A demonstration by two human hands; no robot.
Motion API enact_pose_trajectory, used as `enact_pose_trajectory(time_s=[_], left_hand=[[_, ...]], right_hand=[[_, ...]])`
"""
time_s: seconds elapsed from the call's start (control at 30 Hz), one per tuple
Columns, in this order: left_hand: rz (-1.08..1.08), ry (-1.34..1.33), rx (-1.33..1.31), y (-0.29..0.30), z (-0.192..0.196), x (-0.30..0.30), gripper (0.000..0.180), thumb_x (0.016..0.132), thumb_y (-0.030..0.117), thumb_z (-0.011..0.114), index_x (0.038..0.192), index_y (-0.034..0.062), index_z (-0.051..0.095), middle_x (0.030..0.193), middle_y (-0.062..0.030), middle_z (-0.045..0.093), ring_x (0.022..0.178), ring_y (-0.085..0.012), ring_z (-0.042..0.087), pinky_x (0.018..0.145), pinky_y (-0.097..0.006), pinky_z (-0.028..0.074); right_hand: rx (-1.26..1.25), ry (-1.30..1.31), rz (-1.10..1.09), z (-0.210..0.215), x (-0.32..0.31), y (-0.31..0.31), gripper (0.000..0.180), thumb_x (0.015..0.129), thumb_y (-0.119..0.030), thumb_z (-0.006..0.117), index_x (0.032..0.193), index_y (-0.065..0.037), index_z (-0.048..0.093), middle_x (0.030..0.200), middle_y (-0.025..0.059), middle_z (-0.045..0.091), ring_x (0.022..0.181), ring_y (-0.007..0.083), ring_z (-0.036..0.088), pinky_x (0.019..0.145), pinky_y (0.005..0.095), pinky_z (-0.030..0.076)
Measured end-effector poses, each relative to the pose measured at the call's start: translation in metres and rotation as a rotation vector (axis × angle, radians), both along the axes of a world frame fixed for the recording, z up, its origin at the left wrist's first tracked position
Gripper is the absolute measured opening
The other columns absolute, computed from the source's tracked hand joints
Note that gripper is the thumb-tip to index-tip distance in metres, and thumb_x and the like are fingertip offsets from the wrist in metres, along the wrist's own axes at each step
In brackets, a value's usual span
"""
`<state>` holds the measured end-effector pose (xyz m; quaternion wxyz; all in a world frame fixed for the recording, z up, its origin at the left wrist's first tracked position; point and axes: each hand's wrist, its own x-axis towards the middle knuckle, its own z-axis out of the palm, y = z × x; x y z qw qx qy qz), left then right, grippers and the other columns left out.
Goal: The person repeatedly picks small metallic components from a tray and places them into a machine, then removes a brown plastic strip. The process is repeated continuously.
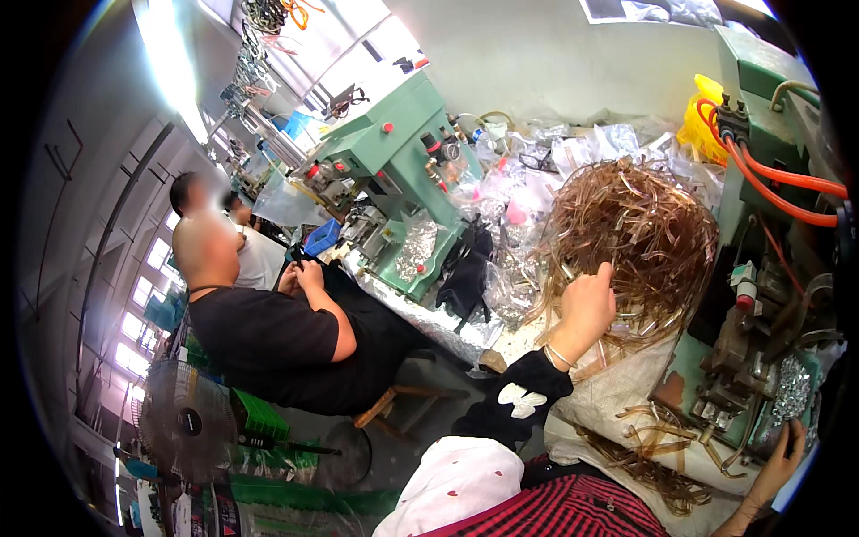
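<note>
My left hand (586, 311), with bracelets at the wrist, is at the near left edge of a large heap of brown translucent strips (631, 224) shaped like eyeglass temples. Its fingers are curled closed, the index finger pointing up. A pale narrow piece shows beside the fingers, but what they hold is unclear. At the lower right, my right hand (780, 464) reaches to a tray with small shiny metal parts (791, 389). Its visible fingers are extended and slightly apart, with nothing seen in them. A green bench machine (720, 394) stands beside this hand.
Loose strips (667, 447) lie on pale sacking (617, 394) close to my body. Plastic bags (528, 197) crowd the bench behind. Orange hoses (769, 179) run along the right machine. A co-worker (268, 313) sits at left by another green machine (389, 152); a fan (188, 421) stands nearby.
</note>
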<state>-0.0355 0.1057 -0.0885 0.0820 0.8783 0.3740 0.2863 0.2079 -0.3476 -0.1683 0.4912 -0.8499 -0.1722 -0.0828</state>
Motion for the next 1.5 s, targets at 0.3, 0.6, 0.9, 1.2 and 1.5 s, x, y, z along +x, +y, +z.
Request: enact_pose_trajectory(time_s=[0.3,0.6,0.9,1.2,1.5], left_hand=[[-0.419,-0.562,-0.924,-0.051,0.015,0.023,0.022,0.096,0.007,0.067,0.117,0.0027,0.065,0.100,-0.0071,0.075,0.091,-0.0114,0.069,0.073,-0.023,0.053],[-0.894,-0.853,-0.388,-0.127,0.122,0.051,0.012,0.089,-0.007,0.067,0.100,-0.0065,0.070,0.100,-0.0179,0.071,0.093,-0.0254,0.068,0.087,-0.030,0.051],[-1.156,-0.545,0.107,-0.160,0.085,0.064,0.018,0.080,0.003,0.080,0.097,0.0023,0.073,0.092,-0.0119,0.076,0.079,-0.0226,0.073,0.064,-0.030,0.056],[-1.266,-0.503,0.322,-0.172,0.066,0.087,0.025,0.072,0.004,0.083,0.094,0.0076,0.072,0.095,-0.0114,0.074,0.056,-0.0154,0.061,0.048,-0.026,0.042],[-1.228,-0.460,0.355,-0.171,0.067,0.085,0.025,0.073,0.006,0.083,0.096,0.0080,0.072,0.098,-0.0113,0.075,0.054,-0.0139,0.058,0.046,-0.026,0.041]], right_hand=[[0.302,0.064,0.106,0.111,-0.060,0.154,0.035,0.084,-0.006,0.078,0.118,-0.001,0.069,0.111,0.0079,0.072,0.102,0.0163,0.065,0.093,0.0314,0.051],[0.885,0.465,0.370,0.140,-0.075,0.165,0.042,0.091,0.004,0.065,0.132,0.003,0.053,0.117,0.0102,0.068,0.103,0.0110,0.064,0.093,0.0258,0.049],[0.228,-0.079,0.310,0.144,-0.072,0.118,0.045,0.087,-0.005,0.063,0.133,-0.003,0.060,0.128,0.0167,0.066,0.114,0.0331,0.065,0.101,0.0403,0.049],[0.081,-0.280,-0.041,0.086,-0.028,0.057,0.023,0.088,0.002,0.058,0.107,-0.001,0.071,0.101,0.0162,0.072,0.092,0.0338,0.069,0.082,0.0394,0.053],[-0.283,-0.262,-0.043,0.069,-0.032,0.047,0.010,0.075,-0.004,0.074,0.083,-0.006,0.069,0.087,0.0112,0.060,0.092,0.0319,0.058,0.083,0.0411,0.047]])
